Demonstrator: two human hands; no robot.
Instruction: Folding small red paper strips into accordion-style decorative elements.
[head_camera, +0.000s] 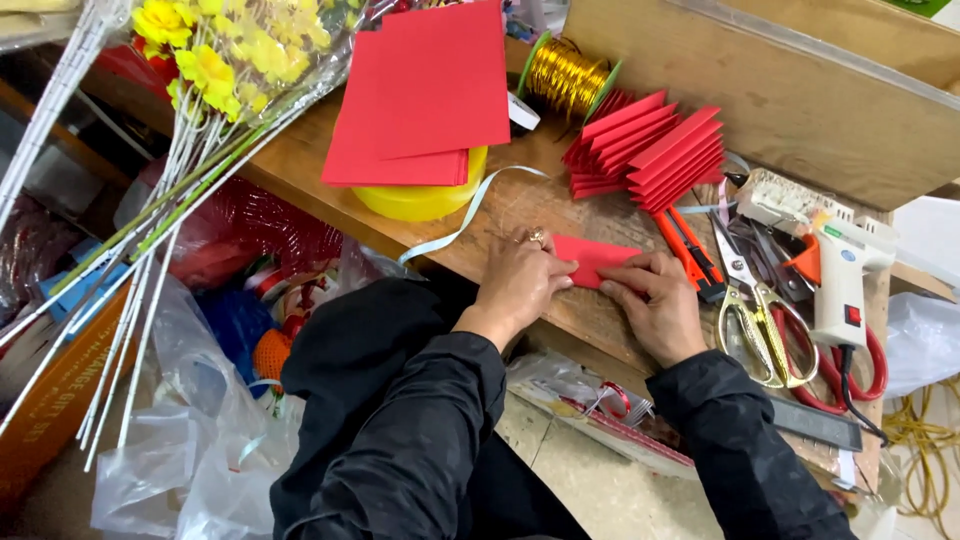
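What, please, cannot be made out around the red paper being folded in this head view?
- Red paper: both ends hidden under the left hand and right hand.
- Yellow tub: top covered by red sheets.
- Scissors: blades buried among tools.
- Glue gun: nozzle hidden.

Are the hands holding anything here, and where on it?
Both hands press a small folded red paper flat on the wooden table: the left hand on its left end, the right hand along its lower right edge.
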